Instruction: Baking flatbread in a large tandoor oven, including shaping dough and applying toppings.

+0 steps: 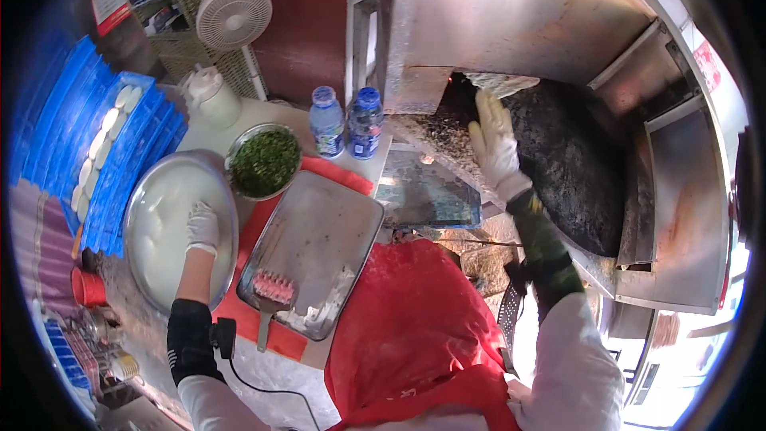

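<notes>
Beyond the spread right grip lay the pale flatbread, likely light and floppy (best held by its near edge), while the left grip, closure unclear, was inside the basin.

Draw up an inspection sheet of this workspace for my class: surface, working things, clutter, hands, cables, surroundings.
Surface: pale tabletop, with a red cloth partly under the metal tray.
Working things: basin of white contents; bowl of chopped greens; pink filling on a spatula in the tray; pale flatbread at the oven.
Clutter: two bottles with blue caps, beyond the tray.
Hands: both gloved; left hand in the basin, grip unclear; right hand at the oven mouth, fingers extended.
Cables: black cable from the left-wrist device.
Surroundings: blue crates left; white fan behind.
</notes>
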### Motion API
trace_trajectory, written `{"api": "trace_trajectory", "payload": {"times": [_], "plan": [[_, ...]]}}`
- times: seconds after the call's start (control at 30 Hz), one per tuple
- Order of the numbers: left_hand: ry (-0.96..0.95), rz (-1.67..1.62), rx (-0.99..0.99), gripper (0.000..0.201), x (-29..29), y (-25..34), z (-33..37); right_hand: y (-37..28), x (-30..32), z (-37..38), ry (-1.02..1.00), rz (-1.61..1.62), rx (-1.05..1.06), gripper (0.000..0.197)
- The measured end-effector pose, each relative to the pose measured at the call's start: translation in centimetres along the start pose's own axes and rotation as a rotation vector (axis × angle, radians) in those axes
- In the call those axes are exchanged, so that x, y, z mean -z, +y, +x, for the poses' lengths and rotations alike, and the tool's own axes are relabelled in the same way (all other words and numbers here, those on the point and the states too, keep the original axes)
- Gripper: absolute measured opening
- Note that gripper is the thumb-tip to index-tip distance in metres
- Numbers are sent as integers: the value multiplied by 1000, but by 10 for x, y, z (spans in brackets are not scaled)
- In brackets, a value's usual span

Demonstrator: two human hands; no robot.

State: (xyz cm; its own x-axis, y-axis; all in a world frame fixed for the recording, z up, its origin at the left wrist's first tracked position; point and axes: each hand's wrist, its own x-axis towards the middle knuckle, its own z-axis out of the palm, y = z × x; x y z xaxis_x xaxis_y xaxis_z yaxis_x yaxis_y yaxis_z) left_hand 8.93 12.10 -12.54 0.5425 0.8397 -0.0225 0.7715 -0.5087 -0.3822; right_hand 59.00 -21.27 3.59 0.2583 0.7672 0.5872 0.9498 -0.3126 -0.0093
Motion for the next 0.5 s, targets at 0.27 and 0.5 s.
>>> {"api": "trace_trajectory", "payload": {"times": [0.27, 0.5], "plan": [[-230, -416, -63, 46, 41, -5, 7, 119, -63, 53, -422, -366, -147, 60], [179, -971, 343, 27, -12, -38, 8, 171, -22, 38, -724, -829, -185, 47]]}}
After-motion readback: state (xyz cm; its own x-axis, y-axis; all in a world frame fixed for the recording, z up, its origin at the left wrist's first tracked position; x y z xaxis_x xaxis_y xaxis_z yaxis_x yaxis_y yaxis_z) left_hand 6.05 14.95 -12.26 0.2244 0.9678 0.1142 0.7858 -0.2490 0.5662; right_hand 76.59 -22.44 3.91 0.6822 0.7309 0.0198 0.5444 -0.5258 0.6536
